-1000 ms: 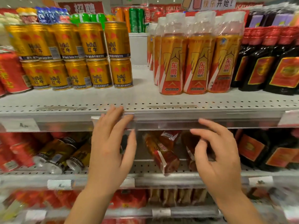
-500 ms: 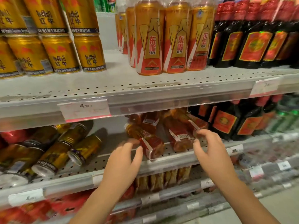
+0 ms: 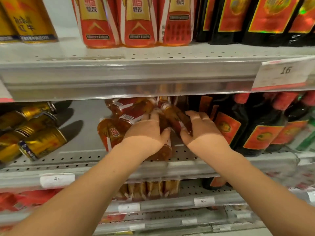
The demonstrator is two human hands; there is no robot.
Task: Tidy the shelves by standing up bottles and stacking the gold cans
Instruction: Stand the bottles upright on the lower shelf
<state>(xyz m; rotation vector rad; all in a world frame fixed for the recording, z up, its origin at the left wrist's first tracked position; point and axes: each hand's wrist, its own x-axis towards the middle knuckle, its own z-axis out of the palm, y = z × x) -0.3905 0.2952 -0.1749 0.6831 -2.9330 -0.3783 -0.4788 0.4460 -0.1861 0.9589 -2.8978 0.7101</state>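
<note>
Several amber bottles with red-and-gold labels lie toppled in a heap [image 3: 126, 114] on the middle shelf [image 3: 81, 159]. My left hand [image 3: 146, 132] rests on the heap, its fingers wrapped over a fallen bottle [image 3: 110, 132]. My right hand [image 3: 199, 128] grips another tilted bottle [image 3: 172, 114] just to the right, thumb under it. Several gold cans [image 3: 37, 132] lie on their sides at the left of the same shelf, apart from both hands.
Upright dark bottles with red labels [image 3: 255, 132] stand tight against my right hand. The upper shelf [image 3: 136, 72] overhangs closely, carrying upright amber bottles [image 3: 136, 23] and stacked gold cans [image 3: 30, 21]. Lower shelves hold more packs.
The view has dropped and moved closer to the middle shelf. Both hands have reached in from the shelf's front edge and closed on the fallen bottles.
</note>
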